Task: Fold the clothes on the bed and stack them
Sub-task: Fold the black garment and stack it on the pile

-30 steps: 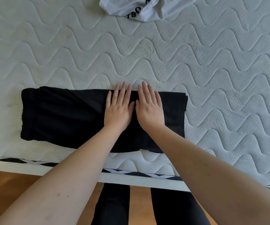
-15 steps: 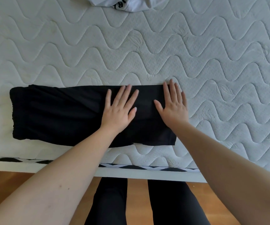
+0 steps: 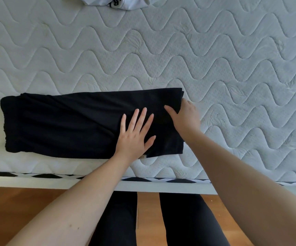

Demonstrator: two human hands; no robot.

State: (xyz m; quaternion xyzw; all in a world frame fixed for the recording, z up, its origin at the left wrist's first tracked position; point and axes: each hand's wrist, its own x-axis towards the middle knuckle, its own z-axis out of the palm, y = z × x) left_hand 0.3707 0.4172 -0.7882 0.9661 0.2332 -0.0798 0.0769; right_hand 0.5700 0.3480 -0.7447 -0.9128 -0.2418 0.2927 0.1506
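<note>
Left hand [image 3: 134, 135] spread flat, pressing black folded garment [image 3: 63, 125] near front edge of bed [image 3: 232, 68]. Right hand [image 3: 184, 116] gripping garment's right end, thumb on top, fingers tucked beneath. White garment [image 3: 118, 2] crumpled at far edge.

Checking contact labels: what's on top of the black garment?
Left hand lies flat on the black garment. Right hand grips its right edge, thumb on top; fingers beyond the edge are hidden.

Soft even daylight, wide-angle edge distortion
</note>
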